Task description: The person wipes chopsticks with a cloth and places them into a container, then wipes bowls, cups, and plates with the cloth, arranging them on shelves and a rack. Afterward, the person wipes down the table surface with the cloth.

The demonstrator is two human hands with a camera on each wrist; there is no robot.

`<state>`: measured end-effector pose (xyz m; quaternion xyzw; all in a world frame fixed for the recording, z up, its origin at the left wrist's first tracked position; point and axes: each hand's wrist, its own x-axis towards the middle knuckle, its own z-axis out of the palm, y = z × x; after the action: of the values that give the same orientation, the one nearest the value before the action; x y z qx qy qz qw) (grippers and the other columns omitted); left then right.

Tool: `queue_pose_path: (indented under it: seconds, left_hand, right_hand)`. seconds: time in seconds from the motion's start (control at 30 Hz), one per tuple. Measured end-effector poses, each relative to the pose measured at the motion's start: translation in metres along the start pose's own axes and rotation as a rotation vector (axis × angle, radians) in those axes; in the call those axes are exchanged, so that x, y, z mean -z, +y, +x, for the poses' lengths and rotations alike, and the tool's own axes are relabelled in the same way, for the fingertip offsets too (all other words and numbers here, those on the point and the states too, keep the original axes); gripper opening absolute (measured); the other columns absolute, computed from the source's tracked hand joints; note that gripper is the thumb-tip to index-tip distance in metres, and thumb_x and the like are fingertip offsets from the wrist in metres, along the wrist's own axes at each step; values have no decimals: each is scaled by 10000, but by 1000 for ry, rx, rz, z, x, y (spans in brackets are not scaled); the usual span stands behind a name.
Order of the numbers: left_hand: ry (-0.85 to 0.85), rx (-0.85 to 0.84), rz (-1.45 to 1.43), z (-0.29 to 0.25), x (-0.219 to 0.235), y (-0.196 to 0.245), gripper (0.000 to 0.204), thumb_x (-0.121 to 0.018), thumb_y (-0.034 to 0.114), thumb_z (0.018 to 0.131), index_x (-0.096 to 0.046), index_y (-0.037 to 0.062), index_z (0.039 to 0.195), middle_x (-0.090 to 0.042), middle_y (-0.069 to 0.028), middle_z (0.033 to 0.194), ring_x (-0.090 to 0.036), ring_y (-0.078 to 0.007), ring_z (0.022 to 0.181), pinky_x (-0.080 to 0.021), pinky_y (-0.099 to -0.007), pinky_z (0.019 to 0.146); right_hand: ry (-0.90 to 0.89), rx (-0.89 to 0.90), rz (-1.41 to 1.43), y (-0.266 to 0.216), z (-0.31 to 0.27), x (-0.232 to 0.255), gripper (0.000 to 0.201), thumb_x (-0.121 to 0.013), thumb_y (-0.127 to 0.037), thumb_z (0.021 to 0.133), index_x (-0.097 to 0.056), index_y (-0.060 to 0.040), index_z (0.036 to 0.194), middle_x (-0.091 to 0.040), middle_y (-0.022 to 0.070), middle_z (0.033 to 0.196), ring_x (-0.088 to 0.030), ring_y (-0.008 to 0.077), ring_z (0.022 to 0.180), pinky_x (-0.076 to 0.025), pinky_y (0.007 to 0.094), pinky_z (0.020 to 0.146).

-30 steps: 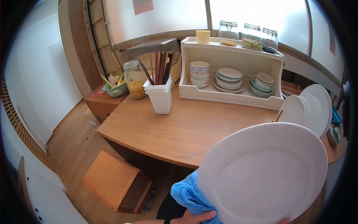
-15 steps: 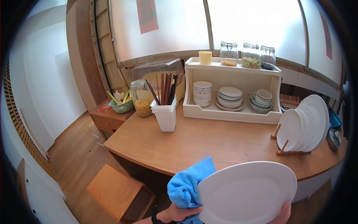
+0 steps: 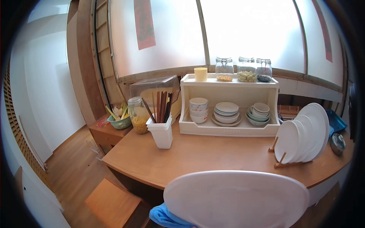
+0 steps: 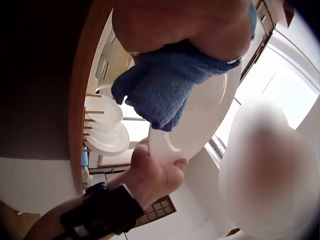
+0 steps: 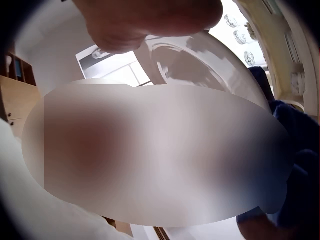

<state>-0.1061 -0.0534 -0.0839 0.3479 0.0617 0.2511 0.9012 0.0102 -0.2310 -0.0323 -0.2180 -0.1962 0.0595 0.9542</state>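
A large white oval plate [image 3: 235, 197] is held up in front of the table's near edge, tilted in the head view. My left hand [image 4: 185, 22] grips a blue cloth [image 4: 160, 82], which lies against the plate's left part. On the opposite side, my right hand [image 4: 156, 172] grips the plate by its rim, with the thumb on one face. From the head camera the plate hides nearly all of both hands, and only a bunch of the cloth shows at its lower left.
Several white plates [image 3: 291, 140] stand in a wooden rack [image 3: 292, 164] at the table's right. Behind is a cream shelf [image 3: 228, 130] with bowls and small plates, glass jars on top. A white holder [image 3: 161, 136] of chopsticks stands left, a wooden stool [image 3: 112, 201] below.
The plate first dropped lower and showed smaller, then came nearer and tipped flatter. The cloth slid down and left, mostly behind the plate. The head view tilted up.
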Motion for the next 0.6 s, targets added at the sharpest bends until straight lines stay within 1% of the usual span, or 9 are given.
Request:
queue_pose_path:
  seconds: [0.03, 0.07, 0.1, 0.17, 0.23, 0.27, 0.43, 0.53, 0.6]
  left_hand:
    - [-12, -4, -39, 0, 2, -2, 378, -660, 95, 869, -527, 56, 1220, -601, -39, 1094, -581, -186, 994, -462, -307, 909]
    - [121, 47, 18, 6, 5, 3, 403, -648, 122, 880, -503, 47, 1248, -606, -64, 1121, -595, -217, 1003, -477, -332, 907]
    - [111, 41, 18, 11, 5, 8, 403, -648, 122, 880, -503, 47, 1248, -606, -64, 1121, -595, -217, 1003, -477, -332, 907]
    - [311, 11, 41, 26, -6, 23, 405, -639, 102, 878, -506, 25, 1253, -606, -77, 1167, -590, -221, 1048, -473, -346, 927]
    - [299, -31, 79, 36, 10, 27, 421, -625, 82, 878, -492, 6, 1271, -596, -88, 1210, -579, -232, 1088, -458, -360, 960]
    - [299, -56, 103, 37, 7, 32, 432, -614, 57, 876, -480, -5, 1282, -595, -86, 1208, -573, -228, 1091, -443, -353, 976]
    - [247, -146, 201, 39, 12, 41, 443, -628, 55, 865, -494, -2, 1283, -590, -71, 1215, -563, -221, 1103, -422, -350, 991]
    - [222, -103, 388, 33, 17, 40, 445, -666, 66, 847, -520, 4, 1263, -594, -59, 1204, -554, -196, 1101, -412, -341, 993]
    - [64, -127, 771, 32, 24, 33, 441, -696, 72, 831, -540, 4, 1237, -603, -53, 1177, -552, -165, 1077, -422, -332, 970]
  right_hand:
    - [-14, -47, -82, 4, -5, 3, 694, -439, -494, 966, -299, 4, 1429, -343, 187, 1463, -402, 305, 1303, -328, 455, 1080]
    - [-19, -38, -78, 3, -5, 5, 694, -439, -494, 966, -299, 4, 1429, -343, 187, 1463, -402, 305, 1303, -328, 455, 1080]
    - [-113, -73, -108, 2, -3, 7, 729, -451, -512, 952, -284, 8, 1434, -333, 185, 1469, -389, 303, 1313, -317, 456, 1087]
    - [-306, -138, -179, -2, 4, 11, 799, -475, -550, 925, -254, 16, 1444, -312, 180, 1481, -362, 298, 1333, -295, 458, 1100]
    - [-492, -203, -266, -11, 12, 18, 871, -499, -587, 897, -224, 24, 1453, -291, 176, 1493, -335, 294, 1353, -273, 460, 1114]
    - [-475, -318, -248, -18, 18, 20, 934, -540, -598, 866, -185, 26, 1464, -279, 164, 1499, -318, 278, 1364, -268, 446, 1117]
    - [-429, -246, -289, -35, 51, 0, 990, -616, -545, 845, -107, 18, 1482, -241, 126, 1523, -293, 240, 1378, -240, 390, 1125]
    - [-495, -248, -282, -44, 70, 26, 911, -617, -499, 866, -179, 25, 1468, -330, 142, 1480, -337, 244, 1352, -289, 386, 1099]
    - [-518, -612, -586, -47, 66, 88, 786, -581, -453, 907, -276, 52, 1426, -449, 166, 1395, -424, 256, 1291, -364, 385, 1043]
